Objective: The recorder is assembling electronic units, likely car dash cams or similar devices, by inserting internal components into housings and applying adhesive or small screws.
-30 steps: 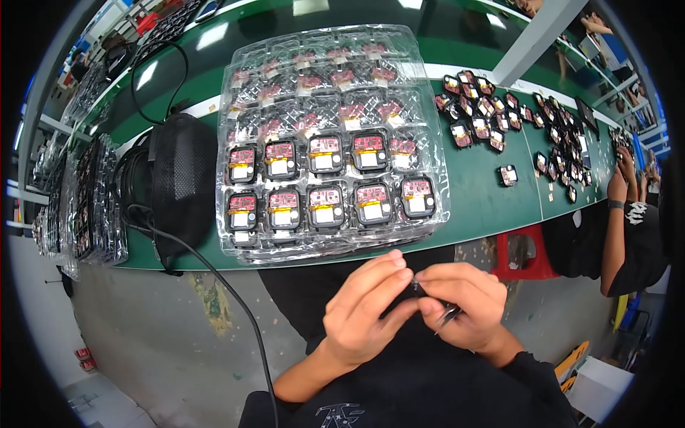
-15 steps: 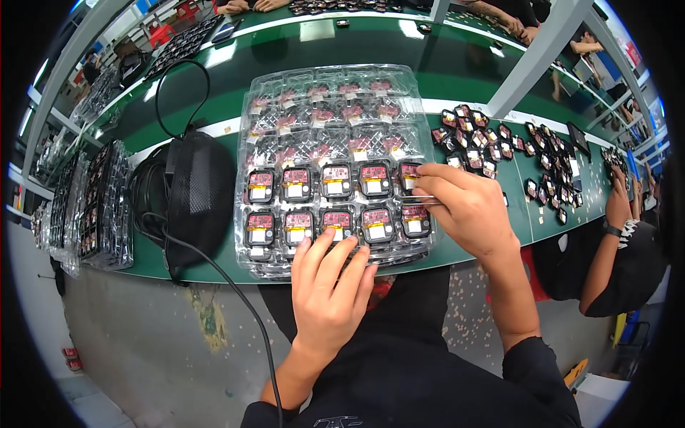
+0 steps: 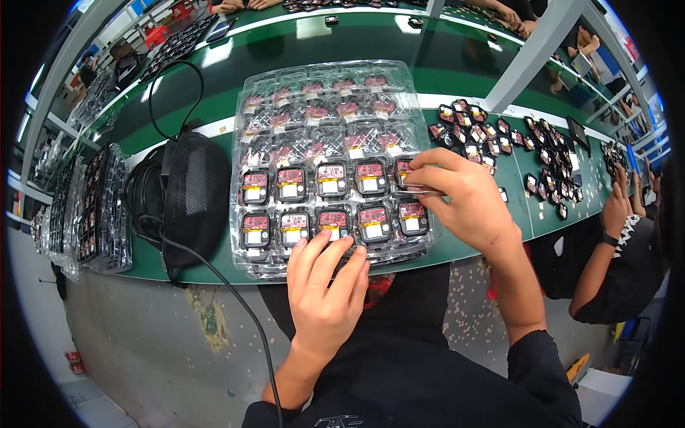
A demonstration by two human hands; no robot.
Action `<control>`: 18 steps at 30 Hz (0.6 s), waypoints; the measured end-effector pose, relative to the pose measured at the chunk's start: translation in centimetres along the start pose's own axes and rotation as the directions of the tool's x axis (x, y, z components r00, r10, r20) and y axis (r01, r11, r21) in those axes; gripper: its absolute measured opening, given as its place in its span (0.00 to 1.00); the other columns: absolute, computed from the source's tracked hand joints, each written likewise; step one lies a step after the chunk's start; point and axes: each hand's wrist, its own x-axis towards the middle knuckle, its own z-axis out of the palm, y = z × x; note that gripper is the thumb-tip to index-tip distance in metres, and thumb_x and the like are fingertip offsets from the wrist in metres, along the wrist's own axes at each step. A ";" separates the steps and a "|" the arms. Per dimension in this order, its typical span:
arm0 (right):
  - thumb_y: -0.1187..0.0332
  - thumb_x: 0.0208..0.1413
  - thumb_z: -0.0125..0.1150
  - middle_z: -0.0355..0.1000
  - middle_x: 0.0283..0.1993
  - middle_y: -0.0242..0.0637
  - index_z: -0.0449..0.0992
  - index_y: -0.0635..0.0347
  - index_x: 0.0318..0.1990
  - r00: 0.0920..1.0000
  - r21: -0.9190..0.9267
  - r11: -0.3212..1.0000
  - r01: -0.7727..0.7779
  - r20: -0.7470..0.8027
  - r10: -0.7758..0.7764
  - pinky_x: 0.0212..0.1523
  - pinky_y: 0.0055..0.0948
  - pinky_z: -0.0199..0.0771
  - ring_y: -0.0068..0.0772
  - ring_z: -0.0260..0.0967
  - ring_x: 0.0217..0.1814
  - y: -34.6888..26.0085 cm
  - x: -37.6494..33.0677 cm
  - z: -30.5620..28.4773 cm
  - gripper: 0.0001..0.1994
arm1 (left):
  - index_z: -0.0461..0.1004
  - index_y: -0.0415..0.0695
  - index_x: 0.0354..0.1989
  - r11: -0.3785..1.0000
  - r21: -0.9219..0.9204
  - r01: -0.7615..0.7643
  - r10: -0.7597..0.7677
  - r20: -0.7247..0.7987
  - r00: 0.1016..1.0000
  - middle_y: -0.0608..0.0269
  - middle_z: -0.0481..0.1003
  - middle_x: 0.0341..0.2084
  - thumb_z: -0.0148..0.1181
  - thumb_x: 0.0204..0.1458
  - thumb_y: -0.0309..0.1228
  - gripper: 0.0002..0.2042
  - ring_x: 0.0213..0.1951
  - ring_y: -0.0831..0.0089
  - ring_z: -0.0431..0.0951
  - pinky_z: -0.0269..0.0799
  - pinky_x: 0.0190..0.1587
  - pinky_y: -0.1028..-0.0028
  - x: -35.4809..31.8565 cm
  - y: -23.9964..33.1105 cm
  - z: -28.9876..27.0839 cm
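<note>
A clear plastic blister tray (image 3: 239,121) lies before me, apparently on top of other trays. Its two near rows hold black square casings with red circuit boards, such as the near-left module (image 3: 255,230). My left hand (image 3: 327,299) is open, its fingers spread and fingertips resting at the middle module (image 3: 332,220) of the nearest row. At the right end of the row behind, my right hand (image 3: 464,200) has its fingers closed on a square circuit module (image 3: 402,170) in its pocket. Below those fingers shows a thin pale strip that I cannot make out.
Loose modules (image 3: 549,157) lie heaped on the green table (image 3: 517,189) to the right. A black mesh bag (image 3: 196,200) with a cable stands left of the tray, beside stacked filled trays (image 3: 107,207). A grey post (image 3: 539,53) rises behind; a co-worker's hand (image 3: 615,210) is at far right.
The view has shifted slightly. My right fingers stay at the same pocket, bent a little more over the module; my left hand keeps its place on the near row.
</note>
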 end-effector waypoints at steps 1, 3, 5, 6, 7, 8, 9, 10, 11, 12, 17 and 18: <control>0.77 0.49 0.68 0.79 0.48 0.34 0.83 0.56 0.41 1.000 0.001 1.000 0.000 0.000 0.000 0.41 0.36 0.82 0.41 0.81 0.42 -0.4 -0.2 0.1 0.11 | 0.85 0.44 0.40 1.000 0.000 -0.003 0.003 -0.001 1.000 0.61 0.81 0.45 0.73 0.44 0.22 0.12 0.55 0.56 0.78 0.67 0.63 0.51 0.0 0.0 0.0; 0.77 0.48 0.69 0.78 0.47 0.32 0.82 0.56 0.40 0.999 -0.139 0.990 -0.030 0.005 0.032 0.38 0.36 0.81 0.40 0.81 0.40 -1.3 -0.6 0.3 0.11 | 0.85 0.44 0.39 1.000 0.003 -0.005 0.005 -0.011 1.000 0.61 0.81 0.44 0.74 0.44 0.22 0.12 0.55 0.56 0.79 0.68 0.63 0.51 -0.1 0.0 0.1; 0.76 0.49 0.67 0.77 0.46 0.31 0.81 0.56 0.40 1.000 -0.177 0.984 -0.008 -0.012 0.006 0.35 0.36 0.81 0.39 0.80 0.37 -1.4 -0.5 0.6 0.09 | 0.85 0.44 0.39 1.000 0.003 -0.010 0.010 -0.020 1.000 0.61 0.81 0.44 0.74 0.44 0.22 0.12 0.54 0.56 0.79 0.68 0.63 0.51 0.0 0.0 0.3; 0.75 0.50 0.65 0.76 0.45 0.30 0.80 0.56 0.39 0.999 -0.213 0.977 0.015 -0.026 -0.021 0.31 0.37 0.80 0.39 0.79 0.33 -1.5 -0.5 0.8 0.08 | 0.85 0.44 0.39 1.000 0.003 -0.006 0.006 -0.028 1.000 0.61 0.81 0.43 0.74 0.43 0.21 0.12 0.54 0.56 0.79 0.69 0.62 0.52 0.0 0.0 0.3; 0.75 0.50 0.65 0.76 0.45 0.30 0.80 0.56 0.39 0.999 -0.214 0.977 0.013 -0.026 -0.020 0.31 0.37 0.80 0.39 0.79 0.33 -1.6 -0.4 0.8 0.08 | 0.85 0.43 0.38 1.000 0.003 -0.001 0.001 -0.036 0.999 0.61 0.81 0.42 0.75 0.43 0.21 0.12 0.53 0.57 0.79 0.69 0.61 0.53 0.0 0.0 0.4; 0.78 0.49 0.64 0.76 0.44 0.30 0.81 0.56 0.39 1.000 -0.241 0.971 0.005 -0.011 -0.008 0.32 0.36 0.79 0.38 0.79 0.34 -1.8 -0.3 0.7 0.10 | 0.85 0.43 0.38 1.000 0.002 -0.002 0.002 -0.035 0.999 0.61 0.81 0.42 0.75 0.43 0.21 0.12 0.53 0.57 0.79 0.69 0.61 0.53 0.1 -0.1 0.4; 0.80 0.48 0.64 0.77 0.44 0.30 0.81 0.55 0.39 1.000 -0.268 0.963 0.001 0.004 0.000 0.32 0.35 0.79 0.37 0.79 0.34 -1.9 -0.1 0.6 0.11 | 0.85 0.43 0.38 1.000 -0.001 0.002 -0.002 -0.044 0.999 0.61 0.81 0.41 0.75 0.43 0.21 0.12 0.53 0.57 0.79 0.70 0.60 0.54 0.2 0.0 0.4; 0.80 0.48 0.64 0.77 0.44 0.30 0.81 0.55 0.39 1.000 -0.269 0.963 0.003 0.003 -0.002 0.32 0.35 0.79 0.37 0.79 0.34 -1.9 -0.1 0.6 0.11 | 0.84 0.43 0.37 1.000 -0.003 0.005 -0.006 -0.053 0.999 0.61 0.81 0.40 0.75 0.43 0.21 0.12 0.52 0.57 0.80 0.70 0.59 0.55 0.3 0.0 0.4; 0.81 0.47 0.63 0.77 0.43 0.30 0.81 0.55 0.39 1.000 -0.267 0.963 0.030 0.005 -0.030 0.32 0.35 0.78 0.37 0.79 0.34 -1.9 0.0 0.6 0.12 | 0.84 0.43 0.37 1.000 -0.002 0.006 -0.006 -0.055 0.998 0.61 0.81 0.40 0.75 0.43 0.21 0.12 0.52 0.57 0.80 0.70 0.59 0.55 0.4 0.1 0.3; 0.81 0.47 0.61 0.77 0.43 0.30 0.81 0.55 0.39 0.998 -0.265 0.963 0.057 0.008 -0.057 0.31 0.35 0.78 0.37 0.79 0.33 -1.8 0.0 0.7 0.12 | 0.84 0.42 0.37 1.000 -0.005 0.008 -0.008 -0.058 0.998 0.61 0.81 0.40 0.75 0.42 0.21 0.12 0.52 0.57 0.80 0.71 0.59 0.55 0.4 0.1 0.4; 0.83 0.47 0.64 0.78 0.43 0.34 0.83 0.59 0.39 0.999 -0.130 0.991 0.013 -0.036 -0.018 0.36 0.35 0.80 0.40 0.80 0.37 -0.1 0.3 0.9 0.12 | 0.84 0.42 0.37 1.000 -0.011 0.009 -0.010 -0.069 0.998 0.61 0.81 0.40 0.75 0.42 0.21 0.12 0.51 0.57 0.80 0.71 0.58 0.56 0.4 0.2 0.3; 0.83 0.47 0.65 0.78 0.43 0.35 0.83 0.61 0.39 0.998 0.019 1.000 0.003 -0.069 -0.002 0.39 0.35 0.81 0.42 0.81 0.39 0.4 0.4 1.1 0.12 | 0.84 0.42 0.37 1.000 -0.015 0.012 -0.013 -0.071 0.997 0.61 0.81 0.40 0.75 0.42 0.21 0.12 0.51 0.57 0.80 0.71 0.58 0.57 0.4 0.1 0.4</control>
